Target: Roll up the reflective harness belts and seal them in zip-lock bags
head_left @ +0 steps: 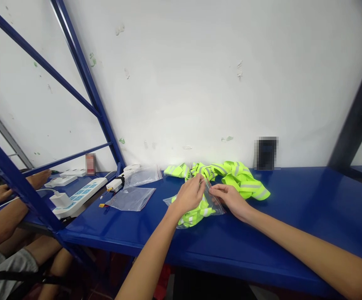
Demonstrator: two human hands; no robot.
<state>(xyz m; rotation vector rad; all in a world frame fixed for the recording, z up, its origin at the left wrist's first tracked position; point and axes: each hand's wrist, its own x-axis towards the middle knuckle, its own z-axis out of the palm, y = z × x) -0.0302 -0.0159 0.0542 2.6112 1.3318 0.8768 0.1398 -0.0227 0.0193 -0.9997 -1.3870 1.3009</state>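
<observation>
- One glossy blue tabletop (296, 216) runs along a scuffed white wall (181, 83), with blue metal posts (82, 71) at the left.
- Near its front edge lies a clear plastic zip bag (220, 209), yellow-green reflective fabric (196, 215) inside.
- The left hand (189, 193) and right hand (230, 201) each pinch the bag's top edge, fingers drawn together.
- Behind it, loose yellow-green reflective cloth (246, 182) lies by the wall; a dark, pixelated object (267, 155) stands further right.
- Leftward: a flat clear bag (132, 199), then a long white power strip (85, 193).
- Beyond the posts, another person (7, 223) sits.
</observation>
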